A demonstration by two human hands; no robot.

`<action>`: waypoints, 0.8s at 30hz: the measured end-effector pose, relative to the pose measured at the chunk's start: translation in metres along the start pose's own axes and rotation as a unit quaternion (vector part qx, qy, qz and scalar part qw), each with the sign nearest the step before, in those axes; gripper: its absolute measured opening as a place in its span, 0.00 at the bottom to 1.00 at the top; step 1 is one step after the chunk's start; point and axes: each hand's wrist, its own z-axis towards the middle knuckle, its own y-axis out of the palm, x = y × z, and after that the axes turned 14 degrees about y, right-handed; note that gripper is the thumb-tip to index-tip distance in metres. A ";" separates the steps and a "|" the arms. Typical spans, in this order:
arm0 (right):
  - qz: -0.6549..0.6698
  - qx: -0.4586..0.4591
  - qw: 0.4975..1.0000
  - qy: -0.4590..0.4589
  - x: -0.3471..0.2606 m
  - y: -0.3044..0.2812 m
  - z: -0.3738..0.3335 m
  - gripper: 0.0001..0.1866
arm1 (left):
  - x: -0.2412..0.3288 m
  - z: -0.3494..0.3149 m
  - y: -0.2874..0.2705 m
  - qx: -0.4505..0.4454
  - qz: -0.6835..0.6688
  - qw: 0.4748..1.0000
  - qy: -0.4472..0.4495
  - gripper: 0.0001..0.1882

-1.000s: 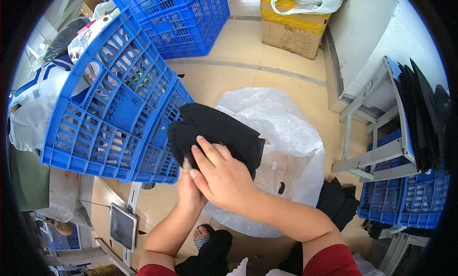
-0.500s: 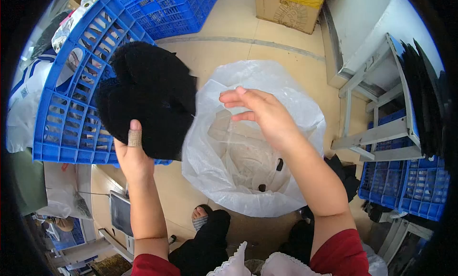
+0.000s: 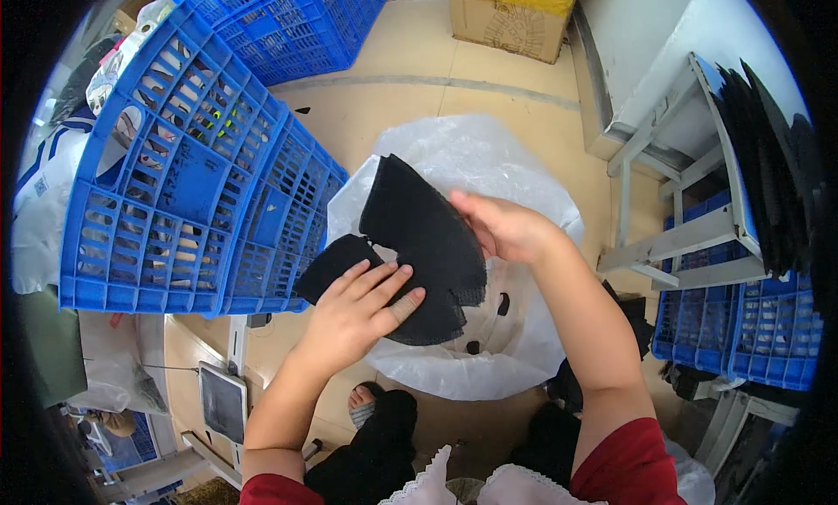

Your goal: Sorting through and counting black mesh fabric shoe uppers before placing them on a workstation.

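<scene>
A big blue plastic crate with holes in its sides (image 3: 188, 169) stands tipped on the tan floor (image 3: 419, 77) to the left, and it is just beside the piece of black mesh cloth (image 3: 419, 243). More blue crates (image 3: 288, 20) sit behind it at the top. A brown cardboard box with a yellow top (image 3: 511, 16) stands farther back. On the right there is a grey metal rack (image 3: 663, 234) with flat black sheets (image 3: 768, 156) stacked on it, and a low blue basket (image 3: 742, 330) sits under the rack. A large clear plastic bag (image 3: 489, 164) lies open on the floor right in the middle, under both hands. Small dark bits lie inside the bag. The black mesh cloth is held up over the mouth of the bag and hides part of it. The left hand (image 3: 358, 309) lies on the lower edge of the cloth. Its fingers (image 3: 393, 287) are stretched out long and a little spread, and they press flat on the cloth. The right hand (image 3: 506, 230) holds the right edge of the cloth. Its fingers are curled around that edge, with some of them tucked behind the cloth, so how tightly they squeeze cannot be told. The person's knees in black trousers (image 3: 384, 444) show at the bottom.
</scene>
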 end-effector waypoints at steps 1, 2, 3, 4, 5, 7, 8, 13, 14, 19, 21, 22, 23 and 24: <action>-0.002 0.000 1.000 -0.001 -0.002 -0.001 -0.003 0.33 | 0.001 0.000 0.001 0.001 0.002 1.000 0.000 0.21; -0.027 -0.005 1.000 0.005 -0.004 -0.002 -0.006 0.28 | 0.002 0.000 0.001 -0.006 0.012 1.000 0.006 0.21; -0.051 -0.011 0.999 0.012 -0.006 -0.002 -0.007 0.23 | 0.002 0.000 0.001 -0.013 0.022 1.000 0.013 0.20; -0.052 -0.009 0.999 0.010 -0.007 -0.002 -0.007 0.23 | 0.002 0.002 0.001 -0.030 0.044 0.998 0.021 0.19; -0.066 -0.005 0.998 0.011 -0.007 -0.003 -0.006 0.24 | 0.003 0.003 0.002 -0.028 0.045 0.998 0.022 0.19; -0.081 -0.001 0.997 0.011 -0.006 -0.001 -0.006 0.26 | 0.005 0.005 0.002 -0.030 0.060 0.997 0.026 0.20; -0.123 0.011 0.992 -0.030 -0.005 0.002 -0.006 0.26 | 0.005 0.004 0.002 -0.030 0.060 0.997 0.025 0.20; -0.163 0.016 0.982 -0.099 -0.005 0.005 -0.007 0.26 | 0.005 0.000 0.006 -0.008 0.069 0.997 0.025 0.20; -0.153 0.006 0.983 -0.100 -0.006 0.005 -0.008 0.25 | 0.005 0.000 0.006 -0.008 0.068 0.997 0.024 0.20; -0.133 -0.001 0.985 -0.109 -0.009 0.006 -0.010 0.20 | 0.002 0.002 0.005 0.026 0.041 0.999 0.019 0.20; -0.145 0.004 0.983 -0.110 -0.013 0.010 -0.015 0.18 | 0.002 0.000 0.001 0.041 0.042 0.998 0.020 0.20; -0.146 0.004 0.983 -0.109 -0.012 0.007 -0.013 0.18 | 0.000 0.000 0.003 0.054 0.035 0.998 0.022 0.20; -0.188 0.039 0.975 -0.109 -0.011 0.004 -0.010 0.18 | -0.001 0.001 0.003 0.055 0.035 0.998 0.022 0.20; -0.231 0.074 0.964 -0.109 -0.011 0.002 -0.009 0.18 | -0.002 0.001 0.002 0.061 0.023 0.998 0.019 0.20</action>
